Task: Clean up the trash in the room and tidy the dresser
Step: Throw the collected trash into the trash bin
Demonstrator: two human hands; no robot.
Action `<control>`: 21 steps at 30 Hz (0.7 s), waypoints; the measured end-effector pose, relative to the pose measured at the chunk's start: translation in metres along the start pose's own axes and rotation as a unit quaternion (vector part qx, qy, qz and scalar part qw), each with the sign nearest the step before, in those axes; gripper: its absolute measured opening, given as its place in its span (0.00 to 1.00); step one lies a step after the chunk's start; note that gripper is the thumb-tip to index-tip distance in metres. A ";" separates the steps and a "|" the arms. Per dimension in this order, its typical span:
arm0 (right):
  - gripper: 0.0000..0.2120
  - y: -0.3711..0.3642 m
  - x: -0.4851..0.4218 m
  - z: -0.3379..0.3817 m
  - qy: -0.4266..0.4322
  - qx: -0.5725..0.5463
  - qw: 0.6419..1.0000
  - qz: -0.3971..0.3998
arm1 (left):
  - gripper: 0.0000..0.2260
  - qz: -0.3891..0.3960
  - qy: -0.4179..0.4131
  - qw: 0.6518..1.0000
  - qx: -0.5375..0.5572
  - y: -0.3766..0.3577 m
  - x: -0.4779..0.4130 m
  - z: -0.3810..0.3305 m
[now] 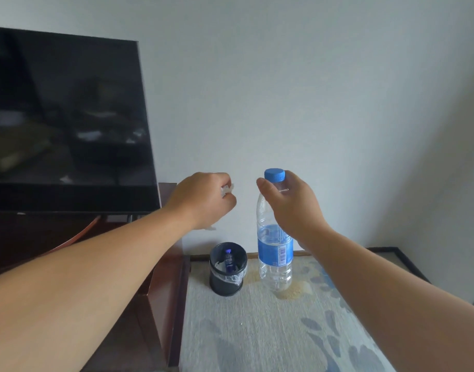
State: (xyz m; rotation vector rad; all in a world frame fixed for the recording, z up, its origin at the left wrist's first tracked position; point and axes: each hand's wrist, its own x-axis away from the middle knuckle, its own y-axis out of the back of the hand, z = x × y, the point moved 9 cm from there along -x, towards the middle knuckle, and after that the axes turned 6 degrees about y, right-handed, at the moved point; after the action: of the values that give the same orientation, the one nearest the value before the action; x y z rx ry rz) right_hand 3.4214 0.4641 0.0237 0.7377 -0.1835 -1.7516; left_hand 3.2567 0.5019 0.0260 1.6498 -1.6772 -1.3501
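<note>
The left hand (203, 200) curls its fingers (229, 204) round a white paper scrap (226, 189); the right hand (292, 205) grips the water bottle (274, 253) by the neck, both well above the small bin (225, 287). Dropped from here, the part-full bottle could miss the bin or tip it.

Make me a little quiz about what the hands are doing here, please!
1. True or false: the right hand grips the clear plastic water bottle with a blue cap near its neck.
2. What does the left hand hold? A) a crumpled white paper scrap B) a red cup C) a metal spoon
3. Fill in: the round black trash bin on the floor already has a small blue-capped ____ inside.

Key: 1 true. 2 A. 3 bottle: a small blue-capped bottle shows inside the bin.
</note>
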 end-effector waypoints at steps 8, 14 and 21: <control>0.13 -0.053 -0.140 -0.099 -0.002 -0.039 0.998 0.044 | 0.06 0.014 0.059 0.998 -0.024 -0.083 -0.130 0.052; 0.13 -0.097 -0.232 -0.176 -0.034 -0.016 0.994 0.100 | 0.10 0.069 0.124 0.990 -0.021 -0.155 -0.210 0.101; 0.13 -0.161 -0.302 -0.270 -0.101 0.023 0.985 0.137 | 0.04 0.155 0.216 0.963 0.038 -0.257 -0.281 0.177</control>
State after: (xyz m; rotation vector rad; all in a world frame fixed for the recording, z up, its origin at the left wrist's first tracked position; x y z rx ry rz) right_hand 3.4823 0.8585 -0.1517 0.5386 -0.4449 -1.5609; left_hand 3.2968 0.8673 -0.1774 1.5061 -1.6438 -0.7244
